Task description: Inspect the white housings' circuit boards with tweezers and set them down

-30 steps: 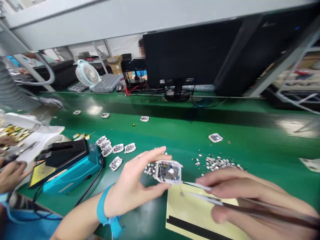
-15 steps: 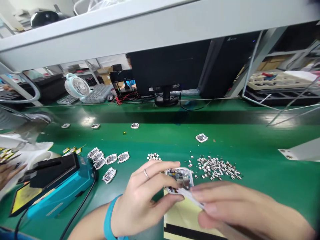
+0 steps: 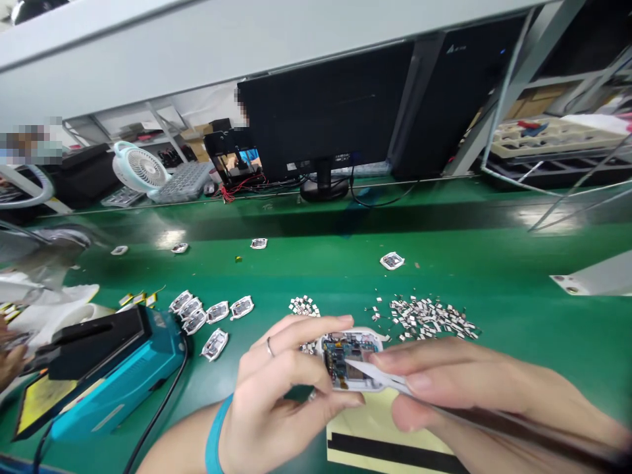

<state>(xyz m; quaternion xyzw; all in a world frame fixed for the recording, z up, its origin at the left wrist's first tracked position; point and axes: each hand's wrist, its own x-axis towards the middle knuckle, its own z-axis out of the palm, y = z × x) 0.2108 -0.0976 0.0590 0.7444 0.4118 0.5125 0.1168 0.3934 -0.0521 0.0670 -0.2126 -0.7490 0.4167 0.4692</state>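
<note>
tweezers (image 3: 380, 376) on hand-held circuit module (image 3: 348, 359)

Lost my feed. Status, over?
Left hand grips casing. Right hand holds tweezers, tips on its board. Nothing in the way.

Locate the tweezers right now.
Head view, lower right: the tweezers are pinched in the right hand, tips on the small board that the left hand holds above the yellow sheet.
</note>
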